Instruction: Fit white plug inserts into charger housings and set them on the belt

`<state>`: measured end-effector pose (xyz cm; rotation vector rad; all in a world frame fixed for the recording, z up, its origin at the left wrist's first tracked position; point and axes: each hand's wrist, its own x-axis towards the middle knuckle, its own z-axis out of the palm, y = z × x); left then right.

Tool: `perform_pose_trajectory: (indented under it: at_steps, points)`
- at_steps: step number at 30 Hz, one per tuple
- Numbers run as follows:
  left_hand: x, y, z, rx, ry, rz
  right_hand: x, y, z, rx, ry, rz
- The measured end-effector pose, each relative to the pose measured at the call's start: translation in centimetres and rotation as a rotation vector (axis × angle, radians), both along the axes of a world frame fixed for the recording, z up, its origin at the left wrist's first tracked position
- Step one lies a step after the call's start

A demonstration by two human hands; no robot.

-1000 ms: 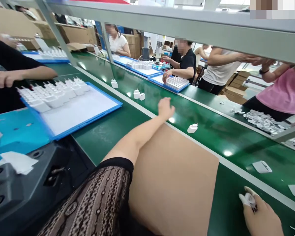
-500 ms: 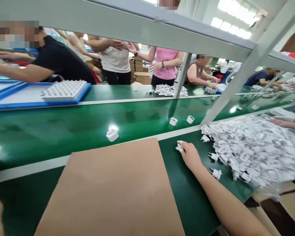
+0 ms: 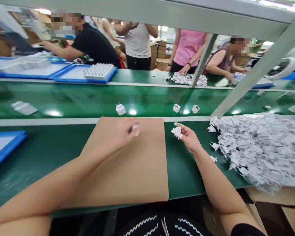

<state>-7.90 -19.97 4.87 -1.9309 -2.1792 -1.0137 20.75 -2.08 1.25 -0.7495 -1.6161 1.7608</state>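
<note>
My right hand (image 3: 188, 139) is raised a little above the green bench, its fingers closed on a small white plug part (image 3: 177, 131). My left hand (image 3: 121, 131) hovers over a brown cardboard sheet (image 3: 135, 170), blurred by motion, with something small and white at its fingertips (image 3: 135, 129). A big heap of white plug parts (image 3: 255, 150) lies just right of my right hand. Three white chargers (image 3: 120, 109) (image 3: 176, 108) (image 3: 195, 109) sit on the green conveyor belt (image 3: 88, 101) beyond the cardboard.
A blue tray corner (image 3: 2, 144) lies at the left. Across the belt are blue trays (image 3: 71, 73) with rows of white chargers (image 3: 99, 70) and several people working. A slanted grey frame post (image 3: 248, 75) rises at the right. Cardboard boxes (image 3: 285, 203) stand under the heap.
The view swung from the left part of the line to straight ahead. My left hand came in over the cardboard. My right hand lifted a white part off the bench.
</note>
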Motion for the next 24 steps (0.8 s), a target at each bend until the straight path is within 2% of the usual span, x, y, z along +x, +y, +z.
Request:
perform_pose_trajectory:
  at_steps: [2, 4, 6, 8, 10, 15, 17, 21, 24]
  points:
    - [4.7, 1.4, -1.9, -0.083, -0.033, -0.065, 0.0, -0.7, 0.6, -0.003, -0.007, 0.05]
    - [8.1, 2.8, -2.9, -0.208, -0.031, 0.008, 0.0, -1.3, 0.9, 0.002, -0.022, 0.099]
    - [9.9, 3.7, -3.0, -0.33, -0.061, 0.113, 0.0, -1.8, 1.0, 0.013, -0.034, 0.143]
    - [10.3, 3.9, -2.8, -0.404, -0.146, 0.183, -0.1, -2.1, 0.9, 0.022, -0.038, 0.164]
    - [9.9, 3.3, -2.6, -0.436, -0.269, 0.185, -0.3, -2.2, 0.8, 0.037, -0.037, 0.151]
    - [9.7, 1.0, -3.1, -0.436, -0.641, 0.035, -0.6, -2.6, 0.4, 0.093, -0.077, 0.157]
    - [10.2, 0.5, -3.9, -0.373, -0.687, -0.021, -0.8, -2.8, 0.3, 0.103, -0.086, 0.177]
    - [11.1, 0.5, -6.0, -0.144, -0.606, -0.059, -0.9, -2.9, 0.2, 0.138, -0.144, 0.18]
    - [11.2, 0.6, -6.9, -0.041, -0.661, -0.086, -0.7, -2.9, 0.4, 0.082, -0.138, 0.189]
